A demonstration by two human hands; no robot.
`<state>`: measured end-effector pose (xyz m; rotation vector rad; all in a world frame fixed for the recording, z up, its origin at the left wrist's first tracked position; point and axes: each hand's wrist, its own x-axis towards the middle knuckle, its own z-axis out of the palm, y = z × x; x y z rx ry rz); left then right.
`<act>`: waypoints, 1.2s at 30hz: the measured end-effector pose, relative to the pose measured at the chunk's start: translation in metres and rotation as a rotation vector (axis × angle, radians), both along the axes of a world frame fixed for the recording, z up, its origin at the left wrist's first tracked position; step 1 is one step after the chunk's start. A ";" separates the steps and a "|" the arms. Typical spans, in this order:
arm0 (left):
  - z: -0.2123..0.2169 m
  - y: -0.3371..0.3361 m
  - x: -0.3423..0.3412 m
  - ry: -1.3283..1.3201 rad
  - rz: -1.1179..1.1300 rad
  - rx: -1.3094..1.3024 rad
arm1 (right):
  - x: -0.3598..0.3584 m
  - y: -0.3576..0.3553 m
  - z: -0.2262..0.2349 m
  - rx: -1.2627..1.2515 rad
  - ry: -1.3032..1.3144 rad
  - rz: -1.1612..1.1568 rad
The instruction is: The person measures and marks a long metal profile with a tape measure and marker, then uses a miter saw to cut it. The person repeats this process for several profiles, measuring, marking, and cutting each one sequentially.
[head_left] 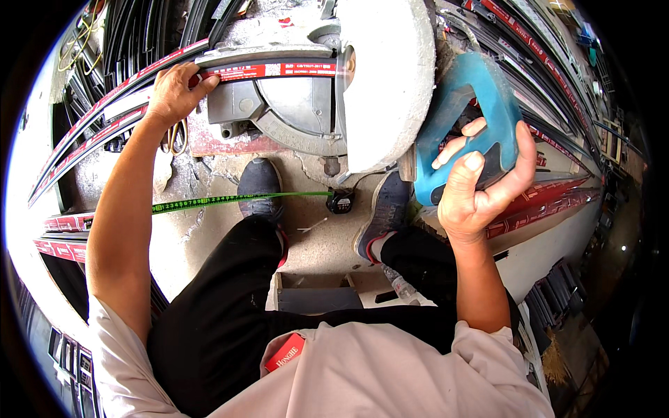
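Observation:
A long profile strip with red printed film (279, 70) lies along the fence of a miter saw (300, 104), its far left length bending out toward the picture's rim. My left hand (171, 97) is closed over this strip just left of the saw bed, thumb along its near side. The saw's large white blade guard (390, 76) hides the strip's right end and the blade. On the right, my right hand (474, 202) curls around the teal saw handle (498, 90), with fingertips showing through the loop.
A tape measure (340, 201) lies on the floor between my shoes, its green blade (209, 200) pulled out leftward. Dark profiles (143, 35) are stacked at the far left, more red-filmed ones (543, 209) at the right. Scissors handles (178, 136) show beside the saw base.

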<state>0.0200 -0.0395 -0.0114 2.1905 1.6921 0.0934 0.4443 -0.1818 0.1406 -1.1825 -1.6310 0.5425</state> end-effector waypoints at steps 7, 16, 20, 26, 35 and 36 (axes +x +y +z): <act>0.002 0.001 0.000 0.014 -0.023 0.022 | 0.002 -0.005 -0.005 -0.015 0.013 -0.010; 0.000 0.004 -0.001 0.011 -0.017 -0.022 | 0.003 -0.009 -0.012 0.020 -0.032 0.004; -0.003 0.004 -0.003 -0.003 0.007 -0.049 | 0.004 -0.011 -0.016 0.028 -0.040 0.007; 0.001 0.005 -0.001 0.016 0.006 -0.067 | 0.004 -0.014 -0.019 0.032 -0.050 0.007; -0.001 0.005 -0.001 0.026 0.010 -0.061 | 0.004 -0.017 -0.028 0.055 -0.030 -0.007; -0.001 0.005 -0.001 0.025 0.009 -0.057 | 0.004 -0.018 -0.029 0.057 -0.024 -0.009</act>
